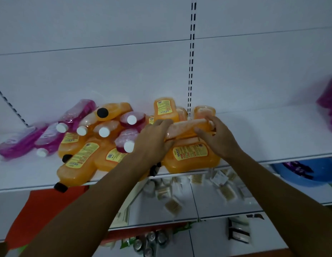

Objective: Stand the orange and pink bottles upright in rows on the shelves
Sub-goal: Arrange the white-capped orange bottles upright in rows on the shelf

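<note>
Orange bottle (187, 127) lying sideways, gripped between left hand (154, 140), right hand (217, 138)

1. Blurred at the right edge and cut off by it: pink bottles (328, 106), number not countable.
2. Partly hidden under both hands: a pale orange bottle (187, 127); cap not seen.
3. Covered by the left forearm (98, 197): lower parts of several orange bottles (78, 162).
4. Too blurred to identify: small packets (224, 191) on the lower shelf (161, 217).
5. Cut by the right edge: a blue basin (309, 180).
</note>
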`<state>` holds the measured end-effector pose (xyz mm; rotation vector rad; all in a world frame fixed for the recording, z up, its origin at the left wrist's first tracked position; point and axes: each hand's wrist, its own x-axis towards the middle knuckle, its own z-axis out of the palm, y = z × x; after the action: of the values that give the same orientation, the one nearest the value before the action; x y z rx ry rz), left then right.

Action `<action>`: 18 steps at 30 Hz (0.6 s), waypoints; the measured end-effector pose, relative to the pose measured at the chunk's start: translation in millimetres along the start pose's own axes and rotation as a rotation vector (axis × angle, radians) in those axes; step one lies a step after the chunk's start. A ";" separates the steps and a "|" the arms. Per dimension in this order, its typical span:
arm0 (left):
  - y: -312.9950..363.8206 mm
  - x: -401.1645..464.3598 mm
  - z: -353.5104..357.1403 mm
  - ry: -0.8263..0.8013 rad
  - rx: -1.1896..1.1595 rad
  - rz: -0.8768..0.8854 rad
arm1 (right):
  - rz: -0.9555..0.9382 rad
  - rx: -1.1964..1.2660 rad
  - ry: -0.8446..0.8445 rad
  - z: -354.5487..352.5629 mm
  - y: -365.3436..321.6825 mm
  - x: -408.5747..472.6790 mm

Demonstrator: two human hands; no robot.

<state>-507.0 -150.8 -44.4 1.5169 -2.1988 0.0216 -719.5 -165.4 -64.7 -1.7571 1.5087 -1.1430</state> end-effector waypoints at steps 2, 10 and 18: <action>1.3 -3.8 -3.6 0.087 -0.036 0.002 | -0.038 0.032 0.055 4.2 -4.5 -7.3; -2.8 -34.7 -33.3 0.335 -0.191 -0.105 | -0.185 0.147 0.096 41.5 -28.7 -39.8; -47.9 -111.7 -92.8 0.475 -0.558 -0.323 | -0.354 0.514 -0.128 115.6 -111.6 -29.4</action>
<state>-399.3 -46.0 -16.0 1.3477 -1.4165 -0.2819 -563.8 -126.2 -34.5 -1.7184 0.7493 -1.4060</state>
